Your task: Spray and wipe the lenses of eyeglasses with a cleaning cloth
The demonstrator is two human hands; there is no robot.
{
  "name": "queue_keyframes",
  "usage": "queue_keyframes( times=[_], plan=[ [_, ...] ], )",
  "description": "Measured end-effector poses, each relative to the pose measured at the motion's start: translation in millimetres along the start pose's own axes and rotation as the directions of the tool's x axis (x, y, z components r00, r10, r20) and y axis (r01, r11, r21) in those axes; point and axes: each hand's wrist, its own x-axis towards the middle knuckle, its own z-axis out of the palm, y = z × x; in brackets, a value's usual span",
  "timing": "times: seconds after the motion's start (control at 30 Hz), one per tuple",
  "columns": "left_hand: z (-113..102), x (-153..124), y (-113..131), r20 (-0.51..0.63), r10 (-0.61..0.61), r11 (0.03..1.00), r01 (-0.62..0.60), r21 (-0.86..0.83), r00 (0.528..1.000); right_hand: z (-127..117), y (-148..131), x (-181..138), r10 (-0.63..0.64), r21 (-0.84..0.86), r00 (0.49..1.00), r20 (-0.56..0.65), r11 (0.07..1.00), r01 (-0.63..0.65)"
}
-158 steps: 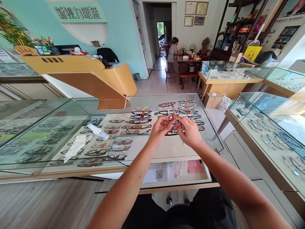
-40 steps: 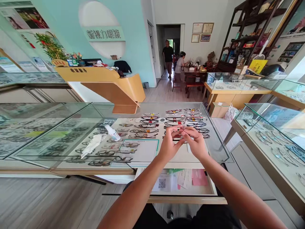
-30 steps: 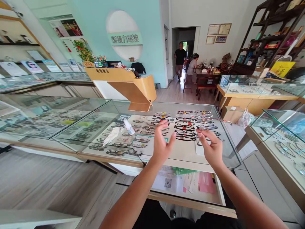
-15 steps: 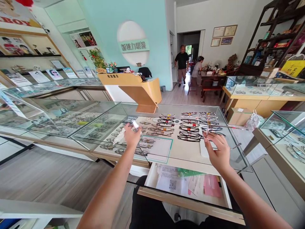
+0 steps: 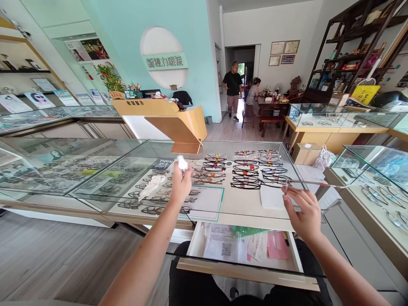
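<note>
My left hand [image 5: 181,182] is closed around a small white bottle [image 5: 182,162], held upright above the glass counter. A crumpled white tissue [image 5: 152,187] lies on the glass to the left of that hand. My right hand [image 5: 302,210] pinches a pair of eyeglasses [image 5: 287,183] near the lenses, over the counter's right side. Its thin temples stick out to the right, one with a reddish mark; my fingers hide part of the frame. Under the glass, rows of eyeglass frames [image 5: 245,173] lie on a pale surface.
Below the counter top, an open drawer [image 5: 247,272] holds papers and a pink sheet. Glass display cases [image 5: 105,170] stand to the left and right. A wooden desk [image 5: 191,123] is beyond the counter. One person [image 5: 233,87] stands at the back; another [image 5: 253,93] is by a dark table.
My left hand has come away from the tissue and lifted the bottle more upright. My right hand has shifted right with the eyeglasses. The camera view has turned slightly right.
</note>
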Motion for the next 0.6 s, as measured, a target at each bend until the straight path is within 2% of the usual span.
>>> queue_keyframes(
  times=[0.03, 0.07, 0.1, 0.17, 0.2, 0.27, 0.33, 0.47, 0.6],
  plan=[
    [12.7, -1.0, 13.0, 0.071, 0.001, 0.994, 0.007, -0.108, 0.997, 1.4, -5.1, 9.7, 0.036, 0.038, 0.999, -0.018, 0.999, -0.035],
    [26.1, -2.7, 26.7, 0.185, -0.011, 0.95, 0.068, -0.306, 0.983, 4.5, -10.9, 21.3, 0.079, 0.088, 0.996, -0.036, 0.993, -0.076],
    [39.3, -5.3, 40.6, 0.326, -0.007, 0.87, 0.167, -0.465, 0.945, 9.3, -16.6, 33.5, 0.121, 0.141, 0.991, -0.049, 0.984, -0.113],
    [63.3, -13.4, 66.2, 0.498, 0.026, 0.782, 0.293, -0.551, 0.867, 22.5, -26.7, 55.4, 0.193, 0.23, 0.98, -0.057, 0.957, -0.175],
    [73.2, -18.6, 76.6, 0.588, 0.043, 0.715, 0.386, -0.583, 0.808, 30.0, -30.3, 63.0, 0.215, 0.273, 0.975, -0.048, 0.942, -0.194],
    [87.9, -30.5, 90.0, 0.696, 0.071, 0.608, 0.522, -0.598, 0.715, 44.5, -34.5, 69.0, 0.259, 0.334, 0.966, -0.011, 0.911, -0.24],
    [95.8, -42.2, 93.8, 0.759, 0.07, 0.543, 0.613, -0.574, 0.648, 55.5, -36.0, 64.0, 0.301, 0.371, 0.952, 0.051, 0.879, -0.298],
    [99.2, -58.2, 86.8, 0.833, 0.046, 0.5, 0.709, -0.497, 0.551, 62.8, -39.0, 44.8, 0.342, 0.437, 0.922, 0.184, 0.811, -0.388],
    [102.4, -64.1, 82.3, 0.848, 0.048, 0.474, 0.735, -0.485, 0.528, 59.6, -46.3, 42.0, 0.353, 0.502, 0.886, 0.3, 0.731, -0.461]
  ],
)
